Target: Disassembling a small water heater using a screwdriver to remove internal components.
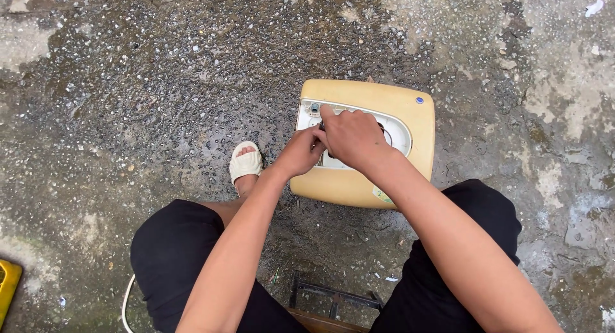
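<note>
A cream-yellow boxy appliance casing (410, 109) lies on the wet ground, with a white recessed panel (398, 129) on its upper face. Both hands meet over that panel. My right hand (351, 136) is closed, its index finger stretched toward the panel's upper left corner, and a dark slim object shows between the two hands. My left hand (301, 152) is curled just left of it, touching the panel's left edge. What exactly each hand grips is hidden by the fingers.
Wet gravel concrete (160, 83) surrounds the casing. My left foot in a white sandal (245, 162) rests left of it. A dark metal stool frame (333, 298) sits between my knees. A yellow object (8, 288) pokes in at the bottom left edge.
</note>
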